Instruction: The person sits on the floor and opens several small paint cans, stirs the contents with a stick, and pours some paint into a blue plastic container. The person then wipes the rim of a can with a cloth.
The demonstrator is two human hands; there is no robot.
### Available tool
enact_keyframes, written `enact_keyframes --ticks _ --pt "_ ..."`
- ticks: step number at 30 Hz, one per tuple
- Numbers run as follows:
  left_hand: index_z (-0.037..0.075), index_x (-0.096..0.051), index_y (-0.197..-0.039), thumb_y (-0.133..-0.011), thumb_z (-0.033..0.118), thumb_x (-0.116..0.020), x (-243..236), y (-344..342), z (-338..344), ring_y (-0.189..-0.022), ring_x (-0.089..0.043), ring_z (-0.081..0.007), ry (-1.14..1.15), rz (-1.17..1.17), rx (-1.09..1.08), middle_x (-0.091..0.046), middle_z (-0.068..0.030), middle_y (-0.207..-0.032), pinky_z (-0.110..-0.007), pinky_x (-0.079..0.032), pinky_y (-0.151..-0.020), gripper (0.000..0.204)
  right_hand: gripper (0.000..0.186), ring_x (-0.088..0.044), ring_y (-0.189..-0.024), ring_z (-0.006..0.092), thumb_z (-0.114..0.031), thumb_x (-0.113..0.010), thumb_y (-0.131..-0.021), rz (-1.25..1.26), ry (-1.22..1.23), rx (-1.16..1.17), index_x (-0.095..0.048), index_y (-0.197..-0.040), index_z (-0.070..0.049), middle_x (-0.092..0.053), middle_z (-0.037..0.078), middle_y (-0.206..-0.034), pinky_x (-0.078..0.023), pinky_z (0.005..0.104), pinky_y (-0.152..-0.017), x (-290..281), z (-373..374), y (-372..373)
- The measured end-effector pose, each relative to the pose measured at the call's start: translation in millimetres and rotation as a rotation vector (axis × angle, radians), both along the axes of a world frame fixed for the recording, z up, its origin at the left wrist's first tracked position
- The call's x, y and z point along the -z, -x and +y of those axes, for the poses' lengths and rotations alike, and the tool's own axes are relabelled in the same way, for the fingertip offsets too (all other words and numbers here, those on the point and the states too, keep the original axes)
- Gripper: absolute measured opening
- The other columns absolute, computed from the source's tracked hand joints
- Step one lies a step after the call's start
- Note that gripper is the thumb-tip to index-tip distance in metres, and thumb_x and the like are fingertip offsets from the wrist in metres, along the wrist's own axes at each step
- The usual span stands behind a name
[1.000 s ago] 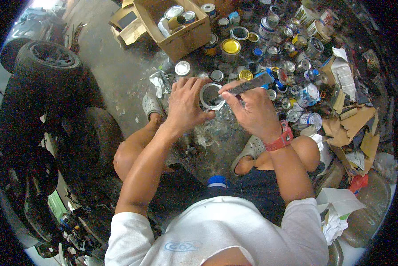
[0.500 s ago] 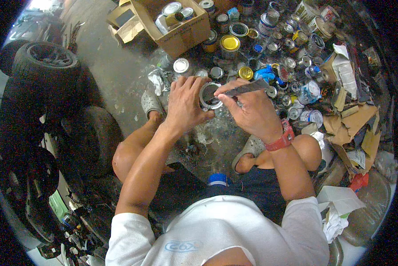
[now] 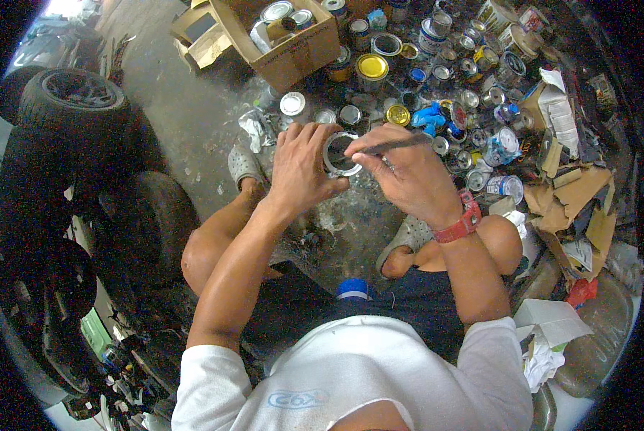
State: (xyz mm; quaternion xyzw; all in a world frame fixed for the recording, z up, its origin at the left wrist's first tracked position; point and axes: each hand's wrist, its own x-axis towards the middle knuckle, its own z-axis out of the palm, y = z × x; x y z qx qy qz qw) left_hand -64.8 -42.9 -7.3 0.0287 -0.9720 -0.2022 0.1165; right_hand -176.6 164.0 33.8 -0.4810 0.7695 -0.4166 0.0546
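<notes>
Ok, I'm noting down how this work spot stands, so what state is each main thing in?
Left hand: curled around the open can's side
Right hand: closed on the dark flat stick
Open can: lidless, held
Dark flat stick: one end in the can's mouth
Cardboard box: open, cans inside
Yellow-topped can: closed on top
Red watch: strapped on

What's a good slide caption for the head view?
Left hand holds an open can; right hand holds a dark strip at its mouth.
</notes>
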Motion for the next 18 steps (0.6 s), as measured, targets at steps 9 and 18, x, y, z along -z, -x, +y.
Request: enact_keyframes --ticks 9,18 --pt "0.010 -0.064 -0.140 -0.054 0.031 -0.099 2.5 -0.6 1.3 -0.123 -0.059 -0.0356 0.014 -0.022 -0.003 -0.069 -0.0102 -0.126 -0.050 -0.045 -0.110 0.094 0.011 -0.075 -0.101 0.0341 -0.010 -0.076 -0.100 0.056 0.060 0.018 -0.080 -0.110 -0.005 -0.079 0.012 -0.107 -0.059 0.0437 -0.093 -2.1 -0.1 -0.5" --pt "0.010 -0.064 -0.140 -0.055 0.030 -0.098 0.3 0.1 3.3 -0.122 -0.059 -0.0351 0.005 -0.035 -0.002 -0.068 -0.0101 -0.125 -0.050 -0.045 -0.110 0.093 0.014 -0.074 -0.098 0.0338 -0.011 -0.076 -0.100 0.026 0.048 -0.007 -0.081 -0.112 -0.006 -0.079 0.012 -0.107 -0.059 0.0443 -0.091 0.4 1.5 -0.1"
